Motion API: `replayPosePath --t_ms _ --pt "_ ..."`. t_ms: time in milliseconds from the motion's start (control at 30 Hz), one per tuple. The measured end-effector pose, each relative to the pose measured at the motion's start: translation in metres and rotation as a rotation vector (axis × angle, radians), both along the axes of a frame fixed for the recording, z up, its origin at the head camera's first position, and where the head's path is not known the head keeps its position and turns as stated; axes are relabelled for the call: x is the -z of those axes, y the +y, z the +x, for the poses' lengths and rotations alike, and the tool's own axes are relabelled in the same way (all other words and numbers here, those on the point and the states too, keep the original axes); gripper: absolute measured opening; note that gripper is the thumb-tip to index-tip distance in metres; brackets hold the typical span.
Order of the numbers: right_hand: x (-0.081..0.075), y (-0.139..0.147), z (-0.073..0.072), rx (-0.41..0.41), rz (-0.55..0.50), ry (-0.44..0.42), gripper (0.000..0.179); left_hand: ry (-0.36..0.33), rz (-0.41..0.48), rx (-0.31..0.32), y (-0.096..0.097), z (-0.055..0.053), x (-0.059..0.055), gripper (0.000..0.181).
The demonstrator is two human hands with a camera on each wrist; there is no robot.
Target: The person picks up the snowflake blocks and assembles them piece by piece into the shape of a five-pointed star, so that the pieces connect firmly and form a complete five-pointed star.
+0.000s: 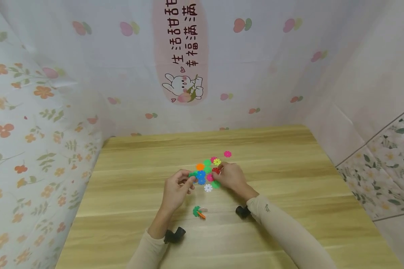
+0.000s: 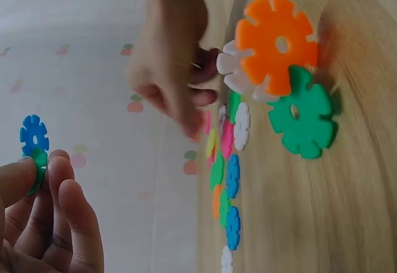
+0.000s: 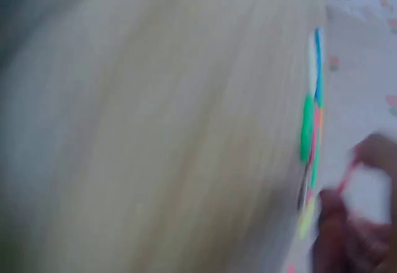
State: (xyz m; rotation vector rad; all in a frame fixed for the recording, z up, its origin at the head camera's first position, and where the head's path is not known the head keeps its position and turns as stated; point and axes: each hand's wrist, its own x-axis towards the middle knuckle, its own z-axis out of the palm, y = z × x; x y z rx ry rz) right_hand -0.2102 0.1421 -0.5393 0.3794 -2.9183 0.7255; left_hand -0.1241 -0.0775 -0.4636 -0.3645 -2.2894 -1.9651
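My left hand [image 1: 176, 188] pinches a green notched plastic disc [image 2: 38, 164] between thumb and fingers. A blue notched disc [image 2: 35, 135] is joined to its upper edge, and both are held above the table. Over the right side of the loose discs is my right hand [image 1: 233, 176]. Its thumb and finger pinch a thin red disc [image 3: 348, 177], seen edge-on and blurred in the right wrist view. Near me on the table stands a joined cluster: a green disc [image 2: 302, 115], an orange disc [image 2: 263, 43] and a whitish disc [image 2: 232, 68].
Several loose discs lie on the wooden table [image 1: 138, 160] around the hands, among them an orange disc [image 1: 200, 166], a white disc [image 1: 208, 188] and a yellow disc [image 1: 217, 161]. One pink disc [image 1: 227, 154] lies farther back. Patterned cloth [image 1: 272, 74] hangs behind the table.
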Motion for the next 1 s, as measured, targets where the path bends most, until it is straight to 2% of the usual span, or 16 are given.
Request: replayPosePath --t_ms 67,133,233,300,400,500,600,767,1000 --pt "-0.009 0.005 0.006 -0.007 -0.097 -0.007 0.033 0.0 -0.017 0.002 0.001 0.001 0.001 0.009" --pt "-0.022 0.008 0.013 -0.037 -0.213 -0.008 0.028 0.008 -0.042 0.0 0.002 -0.002 0.008 0.01" --pt "-0.047 0.011 0.026 -0.121 -0.356 -0.003 0.021 0.046 -0.081 0.01 0.002 -0.007 0.018 0.011" --pt "-0.06 0.013 0.034 -0.199 -0.399 0.028 0.02 0.077 -0.115 0.019 0.002 -0.01 0.023 0.011" --pt "-0.074 0.011 0.044 -0.316 -0.369 0.1 0.021 0.116 -0.155 0.046 0.003 -0.01 0.021 0.011" --pt "-0.079 0.009 0.05 -0.378 -0.313 0.159 0.021 0.136 -0.194 0.077 0.006 -0.01 0.018 0.01" --pt "-0.08 0.007 0.053 -0.39 -0.311 0.172 0.021 0.145 -0.222 0.098 0.008 -0.008 0.016 0.008" --pt "-0.081 0.006 0.055 -0.408 -0.326 0.182 0.023 0.158 -0.242 0.09 0.009 -0.007 0.014 0.007" --pt "-0.081 0.006 0.051 -0.478 -0.357 0.189 0.026 0.203 -0.239 0.085 0.007 -0.008 0.017 0.006"
